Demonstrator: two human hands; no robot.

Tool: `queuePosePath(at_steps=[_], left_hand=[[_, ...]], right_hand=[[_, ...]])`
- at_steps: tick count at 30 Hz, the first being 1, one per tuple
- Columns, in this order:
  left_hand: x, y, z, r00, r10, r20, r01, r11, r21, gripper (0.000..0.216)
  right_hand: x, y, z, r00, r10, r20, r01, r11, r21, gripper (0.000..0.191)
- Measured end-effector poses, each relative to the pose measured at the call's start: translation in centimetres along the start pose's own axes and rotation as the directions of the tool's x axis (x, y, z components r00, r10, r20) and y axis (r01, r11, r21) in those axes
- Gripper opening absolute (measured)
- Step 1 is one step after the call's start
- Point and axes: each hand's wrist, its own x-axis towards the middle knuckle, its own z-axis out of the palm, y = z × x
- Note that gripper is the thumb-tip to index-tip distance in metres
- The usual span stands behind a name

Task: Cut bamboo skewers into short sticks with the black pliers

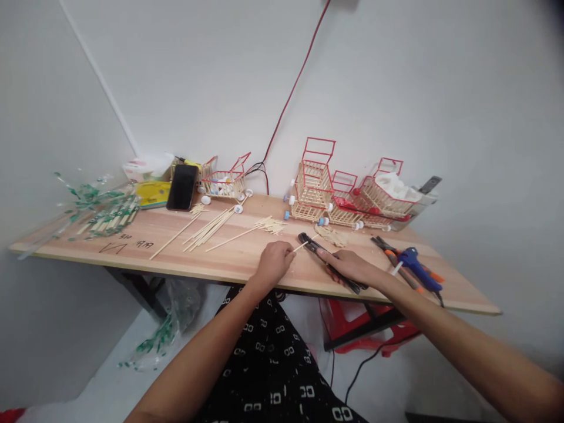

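Note:
Near the table's front edge, my left hand (274,262) pinches a short thin wooden stick (300,247). The stick's far end lies at the jaws of black-handled pliers (312,244). My right hand (346,265) is wrapped round the plier handles, which point toward the front right. Whether the jaws are closed on the stick is too small to tell. Just behind my hands lies a pile of short cut stick pieces (274,225). Longer sticks (209,230) are spread on the table to the left.
Small stick-built carts (314,182) with red handles line the wall. A blue glue gun (418,270) and orange-handled pliers (392,257) lie at right. Farther left are a phone (182,187), a yellow packet (153,192) and plastic-wrapped sticks (112,214). A red stool (352,329) stands beneath.

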Motion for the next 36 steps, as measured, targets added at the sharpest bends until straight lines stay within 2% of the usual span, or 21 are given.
queuePosePath(at_steps=[7, 20, 31, 36], left_hand=[[0.0, 0.2, 0.0, 0.999, -0.036, 0.006, 0.036, 0.999, 0.0, 0.018], [0.5, 0.4, -0.4, 0.996, -0.077, 0.049, 0.078, 0.997, -0.002, 0.017], [0.4, 0.6, -0.6, 0.994, -0.098, 0.039, 0.099, 0.995, -0.023, 0.015], [0.5, 0.5, -0.6, 0.995, -0.093, 0.035, 0.095, 0.995, -0.037, 0.013]], right_hand=[[0.2, -0.7, -0.1, 0.998, 0.013, 0.062, -0.017, 0.998, 0.059, 0.074], [0.4, -0.8, -0.1, 0.998, 0.039, 0.051, -0.041, 0.999, 0.026, 0.073], [0.4, -0.8, -0.1, 0.999, 0.019, 0.047, -0.02, 0.999, 0.027, 0.073], [0.4, -1.1, -0.1, 1.0, 0.0, -0.014, -0.001, 0.999, -0.039, 0.073]])
